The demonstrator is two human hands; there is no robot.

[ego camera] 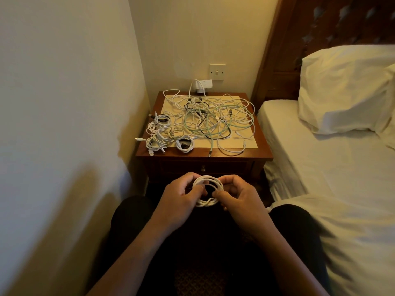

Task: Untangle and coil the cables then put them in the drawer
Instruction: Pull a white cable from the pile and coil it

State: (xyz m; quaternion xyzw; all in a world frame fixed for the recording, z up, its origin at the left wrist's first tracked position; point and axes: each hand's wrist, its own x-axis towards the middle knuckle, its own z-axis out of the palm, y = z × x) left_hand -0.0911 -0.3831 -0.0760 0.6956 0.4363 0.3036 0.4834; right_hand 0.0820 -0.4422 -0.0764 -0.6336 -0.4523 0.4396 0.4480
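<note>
Held the white coil [206, 191] over my lap: left hand [181, 197] curled round its left rim, right hand [237, 195] pinching strands lower right. Drawer [224, 166] looked closed, dead ahead just past the coil, equally near both hands.

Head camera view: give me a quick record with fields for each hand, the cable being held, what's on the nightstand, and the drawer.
left hand: left hand grips the coil's left side
right hand: right hand pinches the coil's right side
held: white cable coil, round loops, held above the lap
stand: dark wooden nightstand
tangle: loose tangled pile of white, pale green and black cables, centre and right of the top
done: small coiled white cable bundles, left front of the top
drawer: wooden drawer with round knob, closed
</note>
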